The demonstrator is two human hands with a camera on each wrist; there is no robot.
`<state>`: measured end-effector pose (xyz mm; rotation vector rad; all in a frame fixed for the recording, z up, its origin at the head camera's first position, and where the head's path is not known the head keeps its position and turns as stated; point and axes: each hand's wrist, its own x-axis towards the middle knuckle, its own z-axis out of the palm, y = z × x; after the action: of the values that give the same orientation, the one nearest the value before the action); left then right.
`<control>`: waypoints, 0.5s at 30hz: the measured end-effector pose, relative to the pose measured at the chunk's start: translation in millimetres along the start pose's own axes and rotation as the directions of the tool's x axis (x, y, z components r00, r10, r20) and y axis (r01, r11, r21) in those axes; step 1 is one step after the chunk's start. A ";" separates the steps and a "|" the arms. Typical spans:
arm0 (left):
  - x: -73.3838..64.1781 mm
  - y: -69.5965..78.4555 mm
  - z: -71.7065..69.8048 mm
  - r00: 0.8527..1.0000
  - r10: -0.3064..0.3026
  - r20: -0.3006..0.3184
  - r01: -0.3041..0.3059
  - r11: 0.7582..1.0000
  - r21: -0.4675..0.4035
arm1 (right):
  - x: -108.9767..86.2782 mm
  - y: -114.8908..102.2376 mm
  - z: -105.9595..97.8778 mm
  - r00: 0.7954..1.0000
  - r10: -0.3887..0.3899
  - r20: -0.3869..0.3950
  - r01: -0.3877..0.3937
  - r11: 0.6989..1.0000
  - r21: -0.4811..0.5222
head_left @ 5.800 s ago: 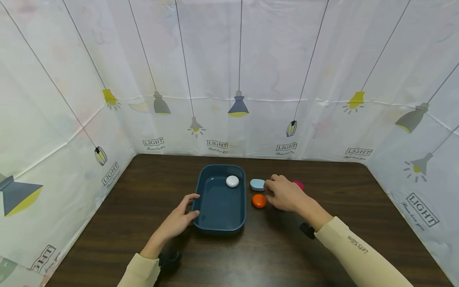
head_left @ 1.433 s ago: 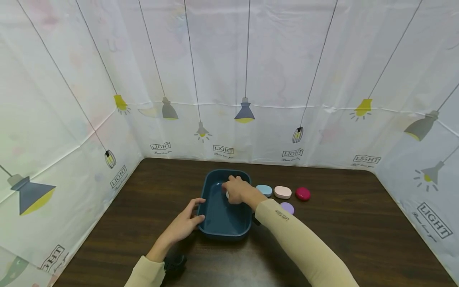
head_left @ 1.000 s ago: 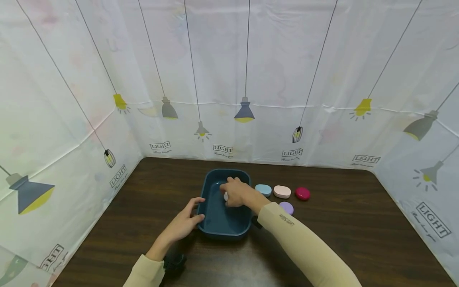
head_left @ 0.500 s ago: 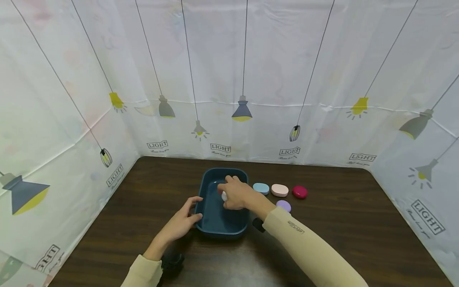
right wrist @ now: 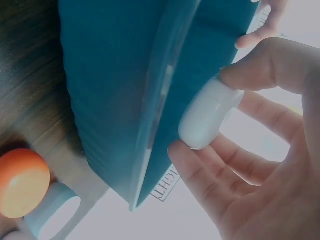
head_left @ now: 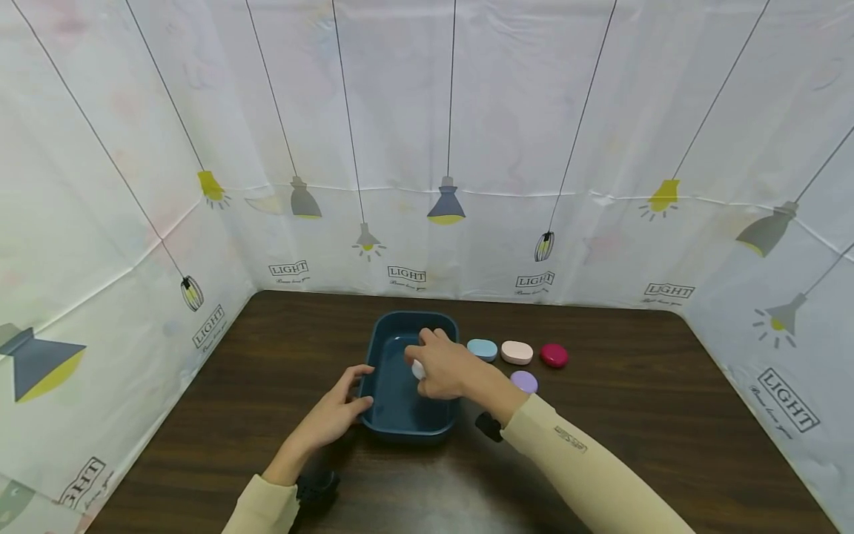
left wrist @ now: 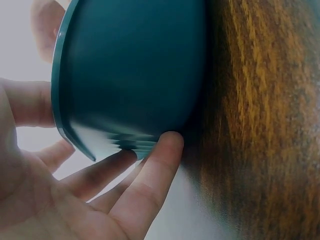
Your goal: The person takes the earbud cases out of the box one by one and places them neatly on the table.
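A dark blue rectangular bin (head_left: pixel 408 432) stands on the table. My left hand (head_left: pixel 331 411) grips its left rim; in the left wrist view the fingers (left wrist: pixel 155 180) press the outer wall and one digit goes over the rim. Over the bin's inside, my right hand (head_left: pixel 443 365) holds a small white rounded case (right wrist: pixel 207 112) with a seam, pinched between thumb and fingertips. In the head view the hand covers most of the white case (head_left: pixel 418 369). The right hand and forearm also hide part of the bin's floor.
Right of the bin lie a light blue oval case (head_left: pixel 482 349), a pale pink one (head_left: pixel 517 352), a crimson one (head_left: pixel 554 355) and a purple one (head_left: pixel 524 382). An orange one (right wrist: pixel 24 182) shows in the right wrist view. A printed curtain (head_left: pixel 494 245) surrounds the table.
The white case lay in the bin's far end 5.8 seconds ago, with my right hand among the cases; now that hand holds it. Lately the hand drew slightly nearer me. The left hand stayed.
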<state>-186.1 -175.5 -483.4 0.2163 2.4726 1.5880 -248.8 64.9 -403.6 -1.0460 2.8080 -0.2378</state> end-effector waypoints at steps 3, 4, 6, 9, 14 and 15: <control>-0.2 0.3 0.0 1.000 0.004 -0.005 -0.004 1.000 -0.002 | -5.7 -1.5 -2.5 1.000 -0.002 -0.014 0.002 1.000 0.012; -0.4 0.3 0.0 1.000 0.005 -0.007 -0.005 1.000 -0.002 | -7.5 -1.6 -3.2 1.000 -0.002 -0.022 0.003 1.000 0.018; -0.8 0.7 0.0 1.000 0.003 -0.008 -0.003 1.000 -0.001 | -11.2 -2.0 -5.3 0.999 -0.002 -0.036 0.003 0.999 0.035; -1.5 1.4 0.0 1.000 0.000 -0.007 0.000 1.000 -0.001 | -16.4 -0.8 -6.9 0.999 0.006 -0.054 -0.004 0.999 0.050; -1.4 1.2 0.1 1.000 0.008 -0.010 -0.008 1.000 0.006 | -27.2 3.1 -10.1 0.996 0.023 -0.083 -0.018 0.998 0.056; -1.2 0.7 0.1 1.000 0.012 -0.010 -0.012 1.000 0.007 | -29.8 3.8 -11.2 0.996 0.025 -0.090 -0.019 0.998 0.057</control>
<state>-184.9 -175.4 -482.6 0.2246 2.4896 1.5890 -230.9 88.5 -391.2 -1.0163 2.8731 -0.3692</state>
